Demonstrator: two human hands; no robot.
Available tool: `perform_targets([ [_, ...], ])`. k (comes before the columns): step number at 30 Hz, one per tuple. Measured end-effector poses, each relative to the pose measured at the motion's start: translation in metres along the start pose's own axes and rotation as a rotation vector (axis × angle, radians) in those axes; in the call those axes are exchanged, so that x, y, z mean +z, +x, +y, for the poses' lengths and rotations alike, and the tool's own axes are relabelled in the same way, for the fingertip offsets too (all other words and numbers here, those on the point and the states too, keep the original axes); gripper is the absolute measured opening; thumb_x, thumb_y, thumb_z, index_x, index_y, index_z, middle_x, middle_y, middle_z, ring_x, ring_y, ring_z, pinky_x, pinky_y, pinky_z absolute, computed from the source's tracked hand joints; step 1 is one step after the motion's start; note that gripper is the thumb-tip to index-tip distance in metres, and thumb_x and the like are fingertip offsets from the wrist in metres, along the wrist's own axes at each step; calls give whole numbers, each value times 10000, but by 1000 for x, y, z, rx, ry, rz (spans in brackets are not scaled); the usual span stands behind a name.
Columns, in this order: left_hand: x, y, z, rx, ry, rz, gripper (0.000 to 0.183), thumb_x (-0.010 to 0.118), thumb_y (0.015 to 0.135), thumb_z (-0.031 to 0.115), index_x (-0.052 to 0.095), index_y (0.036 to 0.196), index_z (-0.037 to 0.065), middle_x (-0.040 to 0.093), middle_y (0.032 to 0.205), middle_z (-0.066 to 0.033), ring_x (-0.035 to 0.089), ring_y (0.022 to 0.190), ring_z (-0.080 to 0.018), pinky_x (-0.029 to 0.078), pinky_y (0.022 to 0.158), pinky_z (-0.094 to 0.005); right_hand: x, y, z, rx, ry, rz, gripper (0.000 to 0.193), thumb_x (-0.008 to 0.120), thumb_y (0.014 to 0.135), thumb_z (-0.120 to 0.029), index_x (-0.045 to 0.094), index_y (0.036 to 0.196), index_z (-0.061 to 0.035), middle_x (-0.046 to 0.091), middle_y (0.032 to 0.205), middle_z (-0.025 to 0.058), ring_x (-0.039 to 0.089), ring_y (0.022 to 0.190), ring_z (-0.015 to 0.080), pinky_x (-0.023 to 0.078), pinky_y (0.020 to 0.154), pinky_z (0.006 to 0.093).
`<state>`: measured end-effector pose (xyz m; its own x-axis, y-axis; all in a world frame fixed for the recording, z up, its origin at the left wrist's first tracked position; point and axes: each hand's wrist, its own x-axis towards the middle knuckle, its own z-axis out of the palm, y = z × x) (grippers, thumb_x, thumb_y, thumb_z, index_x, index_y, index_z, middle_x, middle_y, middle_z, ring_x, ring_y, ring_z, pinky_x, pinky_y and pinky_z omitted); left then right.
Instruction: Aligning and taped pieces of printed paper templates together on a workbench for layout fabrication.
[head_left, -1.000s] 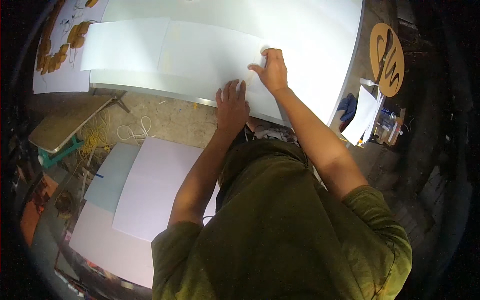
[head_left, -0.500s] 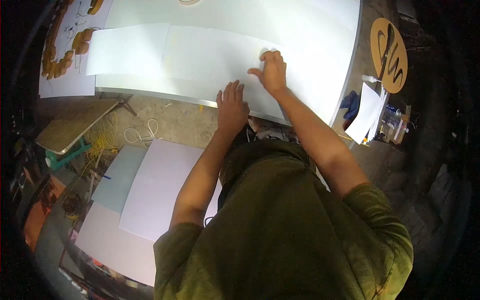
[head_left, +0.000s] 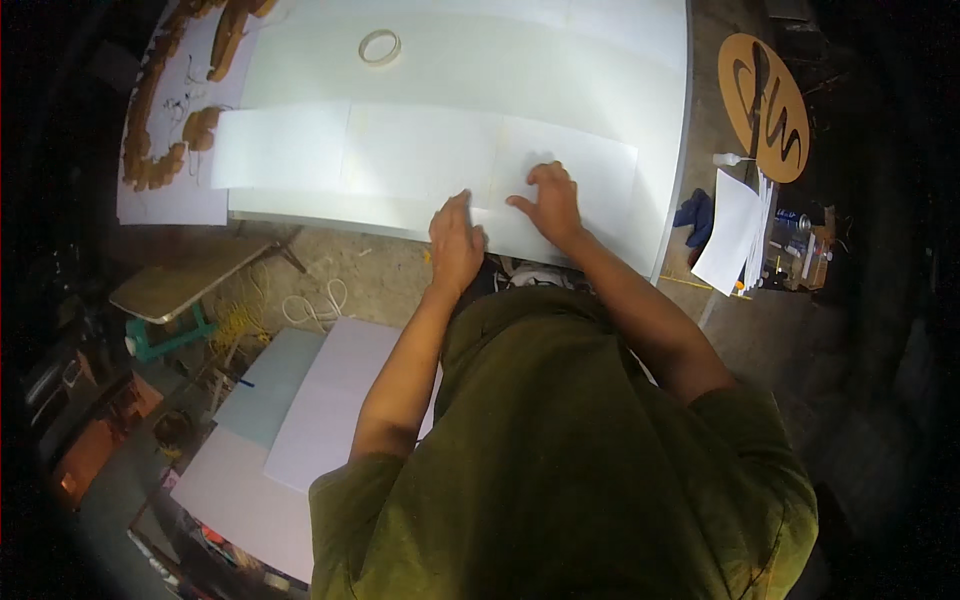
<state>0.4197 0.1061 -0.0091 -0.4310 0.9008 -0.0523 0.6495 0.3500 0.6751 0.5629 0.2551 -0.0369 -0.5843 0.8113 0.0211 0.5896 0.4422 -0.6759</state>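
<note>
A row of white paper sheets [head_left: 415,150], joined edge to edge with faint yellowish seams, lies along the near side of a white-topped table [head_left: 330,203]. My right hand [head_left: 553,208] rests on the rightmost sheet [head_left: 605,165], just right of a seam. Its fingers are bent and the thumb is spread apart, with nothing visible in the grasp. Near the table's front edge my left hand [head_left: 456,245] lies with fingers extended at the lower border of the sheets. Whether its fingertips press on paper or tabletop is hard to tell.
A roll of tape [head_left: 380,47] lies farther back on the table. Brown cut-out pieces [head_left: 155,165] cover a white sheet at left. To the right are a round tan sign [head_left: 765,108], loose papers [head_left: 727,235] and a can [head_left: 790,220]. Large boards [head_left: 330,400] lie lower left.
The view has shifted, bringing the whole tape roll into sight. Relative to the sheets, my right hand has moved rightward off the seam and nearer to me. My left hand stays by the front edge.
</note>
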Motion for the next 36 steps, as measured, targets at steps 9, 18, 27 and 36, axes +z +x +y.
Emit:
perform_targets([
  [9, -63, -18, -85, -475, -171, 306, 579, 643, 900, 128, 413, 1409, -20, 554, 1280, -212, 531, 1194, -325, 416, 1023, -413, -79, -78, 110, 250, 12, 263, 211, 754, 808, -123, 618, 914, -2, 629, 899, 149, 604, 905, 325, 502, 814, 413],
  [18, -184, 9, -293, -726, -431, 769, 633, 630, 890, 96, 324, 1413, -85, 484, 1335, -222, 510, 1201, -292, 426, 1023, -378, -76, -138, 86, 544, -78, 43, 210, 706, 845, -139, 622, 983, -5, 590, 943, 147, 601, 843, 281, 499, 777, 384],
  [27, -292, 80, -410, -751, -586, 729, 985, 791, 846, 265, 124, 1528, 19, 352, 1491, -242, 402, 1327, -310, 398, 1081, -435, -35, -119, -3, 568, -77, -85, 190, 721, 847, -134, 638, 974, -20, 617, 943, 139, 617, 821, 270, 513, 753, 379],
  [36, -307, 137, -409, -769, -400, 522, 993, 810, 801, 291, 193, 1498, -55, 556, 1273, -247, 555, 1164, -342, 504, 924, -413, -22, -108, -84, 710, -67, -47, 193, 712, 853, -146, 638, 984, -24, 642, 986, 145, 650, 819, 274, 533, 760, 391],
])
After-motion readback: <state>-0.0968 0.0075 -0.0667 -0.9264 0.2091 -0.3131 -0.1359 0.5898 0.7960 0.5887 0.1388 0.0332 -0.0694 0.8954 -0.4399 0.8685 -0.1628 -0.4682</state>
